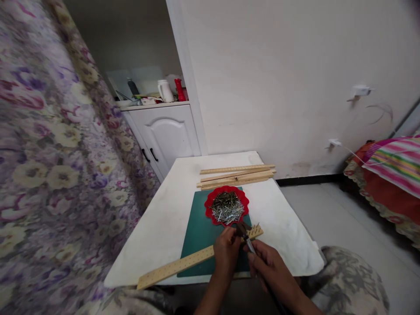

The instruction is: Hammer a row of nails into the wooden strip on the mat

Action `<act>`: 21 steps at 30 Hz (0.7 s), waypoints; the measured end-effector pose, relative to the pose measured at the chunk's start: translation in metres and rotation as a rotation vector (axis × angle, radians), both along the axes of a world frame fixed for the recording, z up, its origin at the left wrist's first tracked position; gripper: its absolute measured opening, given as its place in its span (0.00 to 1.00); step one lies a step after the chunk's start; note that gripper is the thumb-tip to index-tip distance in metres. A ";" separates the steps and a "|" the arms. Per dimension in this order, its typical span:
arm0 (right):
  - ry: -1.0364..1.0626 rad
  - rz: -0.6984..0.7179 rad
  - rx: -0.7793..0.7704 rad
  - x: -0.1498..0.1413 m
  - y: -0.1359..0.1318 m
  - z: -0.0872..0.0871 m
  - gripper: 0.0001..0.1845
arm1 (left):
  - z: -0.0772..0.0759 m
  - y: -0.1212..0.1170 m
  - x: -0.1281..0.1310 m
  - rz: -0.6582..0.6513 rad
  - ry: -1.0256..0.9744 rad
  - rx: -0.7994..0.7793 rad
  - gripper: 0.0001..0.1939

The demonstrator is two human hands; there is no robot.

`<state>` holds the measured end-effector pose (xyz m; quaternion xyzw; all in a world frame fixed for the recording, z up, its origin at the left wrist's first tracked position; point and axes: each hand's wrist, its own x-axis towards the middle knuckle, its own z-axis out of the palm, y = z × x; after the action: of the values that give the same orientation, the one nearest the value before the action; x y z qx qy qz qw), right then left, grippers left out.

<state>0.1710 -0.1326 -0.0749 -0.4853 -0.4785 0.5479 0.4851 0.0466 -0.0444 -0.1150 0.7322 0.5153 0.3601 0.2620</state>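
A long wooden slat (183, 264) with a row of marks lies slantwise across a green mat (200, 236) on a white table (164, 218). Its far end bristles with several upright nails (254, 228). My left hand (227, 251) pinches at the slat beside those nails; whether a nail is in the pinch is too small to see. My right hand (271, 267) is closed round the handle of a small hammer (244, 232), whose head rests at the nailed end. A red scalloped dish (227, 205) heaped with loose nails sits just beyond.
Several more wooden slats (236, 174) lie stacked at the table's far edge. A white cabinet (164, 131) with bottles and a jug stands behind. A flowered curtain (49, 166) hangs left. A bed with a striped cover (393, 166) is on the right.
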 end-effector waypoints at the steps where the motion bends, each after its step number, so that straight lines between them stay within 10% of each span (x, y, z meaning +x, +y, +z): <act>1: 0.000 0.000 0.006 0.000 0.000 0.000 0.17 | 0.000 0.000 0.000 0.001 -0.002 -0.007 0.07; 21: 0.084 -0.082 -0.054 0.004 -0.009 -0.003 0.22 | 0.006 -0.003 -0.002 -0.036 -0.037 -0.024 0.06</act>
<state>0.1752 -0.1418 -0.0784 -0.4940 -0.4222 0.5603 0.5136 0.0441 -0.0472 -0.1092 0.7314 0.5014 0.3627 0.2865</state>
